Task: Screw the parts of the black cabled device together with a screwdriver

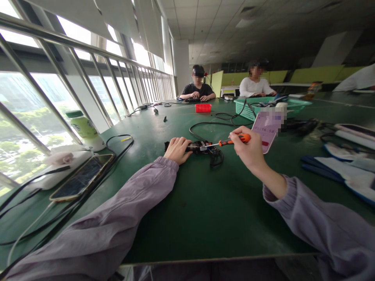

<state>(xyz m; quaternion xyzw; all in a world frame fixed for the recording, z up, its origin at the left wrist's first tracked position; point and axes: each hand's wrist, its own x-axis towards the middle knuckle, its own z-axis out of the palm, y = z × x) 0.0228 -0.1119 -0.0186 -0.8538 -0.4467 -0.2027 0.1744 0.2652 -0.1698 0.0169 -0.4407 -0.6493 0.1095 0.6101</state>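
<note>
My left hand [177, 150] lies over a dark, elongated device, fingers curled round it and pressing it to the table. The exposed end of this black device [202, 147] shows a small pale part and loose wiring, and a short loop of black cable [217, 158] hangs off it. In my right hand [249, 148] is an orange and black screwdriver [225, 143], held nearly level. Its thin shaft points left, and the tip reaches the device's wired end; whether it sits in a screw is too small to tell.
Behind my right hand a lit phone [265, 127] leans against a green basket [244, 109]. A red tray [203, 108] stands farther back. Left are a bottle [85, 130], another phone [83, 177] and cables. White-and-blue items [348, 171] lie right. Two people sit across the table.
</note>
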